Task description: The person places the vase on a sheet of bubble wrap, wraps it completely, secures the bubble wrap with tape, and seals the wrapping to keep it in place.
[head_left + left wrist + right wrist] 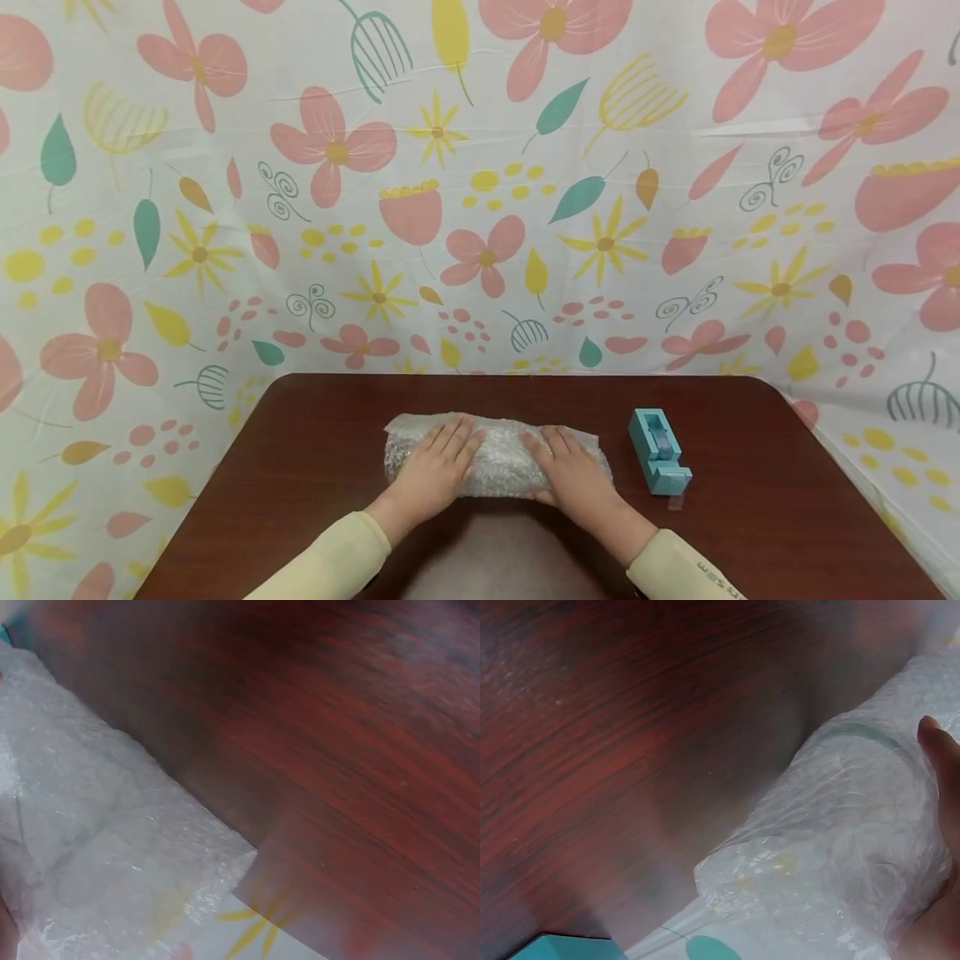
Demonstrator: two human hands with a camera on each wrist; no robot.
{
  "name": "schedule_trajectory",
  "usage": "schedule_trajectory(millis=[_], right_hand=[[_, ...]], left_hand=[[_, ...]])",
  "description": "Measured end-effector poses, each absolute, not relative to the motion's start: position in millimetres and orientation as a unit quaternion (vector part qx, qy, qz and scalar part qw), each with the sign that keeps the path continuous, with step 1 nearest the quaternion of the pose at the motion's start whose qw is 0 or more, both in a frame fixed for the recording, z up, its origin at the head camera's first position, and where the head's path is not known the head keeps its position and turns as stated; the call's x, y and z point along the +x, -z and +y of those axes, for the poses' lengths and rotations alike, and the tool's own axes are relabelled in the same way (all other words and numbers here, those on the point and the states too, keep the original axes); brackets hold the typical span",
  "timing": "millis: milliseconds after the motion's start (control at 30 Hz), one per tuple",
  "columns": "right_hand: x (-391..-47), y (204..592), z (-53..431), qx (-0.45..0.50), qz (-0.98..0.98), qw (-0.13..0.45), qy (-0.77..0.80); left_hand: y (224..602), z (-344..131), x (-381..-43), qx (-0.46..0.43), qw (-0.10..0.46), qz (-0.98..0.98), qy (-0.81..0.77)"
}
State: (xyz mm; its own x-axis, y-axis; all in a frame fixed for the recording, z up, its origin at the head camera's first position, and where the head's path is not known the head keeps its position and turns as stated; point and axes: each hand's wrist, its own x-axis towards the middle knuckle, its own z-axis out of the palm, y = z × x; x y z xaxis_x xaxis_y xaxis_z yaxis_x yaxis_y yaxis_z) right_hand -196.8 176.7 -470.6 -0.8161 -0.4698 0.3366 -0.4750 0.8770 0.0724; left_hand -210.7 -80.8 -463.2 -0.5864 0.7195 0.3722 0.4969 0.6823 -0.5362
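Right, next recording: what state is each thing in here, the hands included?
Bubble wrap: rolled into a bundle, lying on the table; whether it is taped, I cannot tell.
Tape dispenser: standing on the table, loaded, a short tape end hanging out.
Left hand: resting on the bundle, fingers extended.
Right hand: likewise, on its other half.
Patterned cloth: hanging, lightly creased.

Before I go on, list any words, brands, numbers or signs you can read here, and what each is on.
No text can be read for certain.
Right sleeve: dark lettering near the cuff, turned and too small to read reliably.
Tape dispenser: no lettering visible.
Bubble wrap: no lettering visible.
Backdrop: printed flowers and leaves, no words or numbers visible.
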Motion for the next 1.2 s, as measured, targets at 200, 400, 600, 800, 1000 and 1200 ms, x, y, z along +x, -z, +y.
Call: schedule_trajectory(millis=[200,400,600,800,1000,1200], right_hand=[[-200,471,179,0.25,-0.956,0.153,-0.031],[-207,469,185,0.256,-0.957,0.113,-0.08],[-214,466,187,0.249,-0.96,0.083,-0.095],[-219,462,185,0.232,-0.966,0.068,-0.094],[-228,459,185,0.235,-0.966,0.055,-0.096],[-236,454,189,0.273,-0.957,0.042,-0.085]], left_hand=[[469,-87,-212,-0.351,0.255,-0.879,-0.198],[471,-85,-217,-0.334,0.241,-0.885,-0.215],[467,-79,-223,-0.314,0.246,-0.884,-0.242],[464,-77,-226,-0.323,0.238,-0.888,-0.225],[459,-72,-222,-0.315,0.22,-0.899,-0.208],[454,-61,-203,-0.288,0.209,-0.907,-0.224]])
